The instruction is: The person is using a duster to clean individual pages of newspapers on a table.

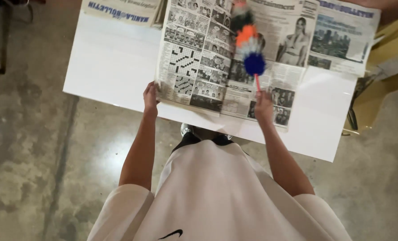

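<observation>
Head view looks down: left hand [150, 96] pinches the near-left edge of the open newspaper [199, 53] lying on the white counter [114, 62]. Right hand [264, 106] has its fingers closed around the pink handle of a fluffy duster [249, 40], long axis pointing away, blue-and-orange head over the pages.
</observation>
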